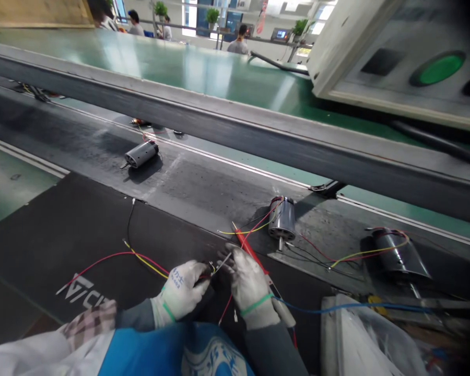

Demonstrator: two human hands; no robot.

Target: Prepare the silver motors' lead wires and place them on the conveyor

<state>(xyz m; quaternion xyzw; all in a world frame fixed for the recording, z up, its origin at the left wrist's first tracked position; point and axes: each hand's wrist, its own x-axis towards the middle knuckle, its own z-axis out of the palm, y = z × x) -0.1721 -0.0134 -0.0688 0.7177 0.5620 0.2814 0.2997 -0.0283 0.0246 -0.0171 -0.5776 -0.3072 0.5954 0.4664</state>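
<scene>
My left hand point(184, 290), in a white glove, is closed around red and yellow wires point(151, 265) that trail out to its left on the black mat point(113, 219). A small dark part shows at its fingertips, mostly hidden. My right hand point(250, 284), also gloved, pinches a thin pale strip point(221, 263) whose lower end reaches the left fingertips; its fingers are slightly blurred. Behind the right hand lies a red pointed tool point(249, 250). A silver motor point(282, 218) with red and yellow leads stands just beyond it.
Another motor point(399, 256) lies to the right, and a grey motor point(141, 154) on the belt point(203, 183) at left. A metal rail point(219, 117) crosses behind. A control box point(395, 62) with a green button is upper right. Plastic bag point(376, 334) lower right. People sit far back.
</scene>
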